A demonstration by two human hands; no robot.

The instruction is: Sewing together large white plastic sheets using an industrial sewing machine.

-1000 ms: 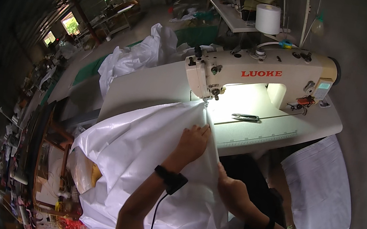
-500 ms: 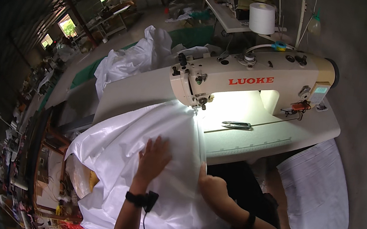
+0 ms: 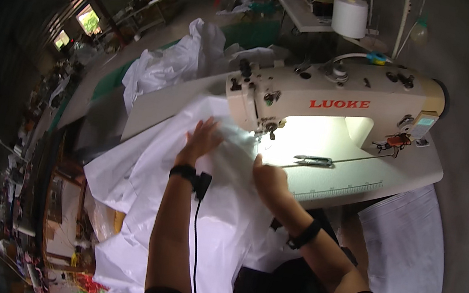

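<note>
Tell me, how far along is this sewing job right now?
Done: a heap of white fabric lies beyond the sewing machine, possibly finished pieces. In hand: the left hand lies flat on the white sheet, the right hand presses it near the needle. Left: most of the sheet hangs off the table edge toward the person, and another white stack waits at the right.

A white thread cone stands behind; snips (metal) lie on the table.

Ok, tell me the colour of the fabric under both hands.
White; the fabric shows plainly in the head view.
</note>
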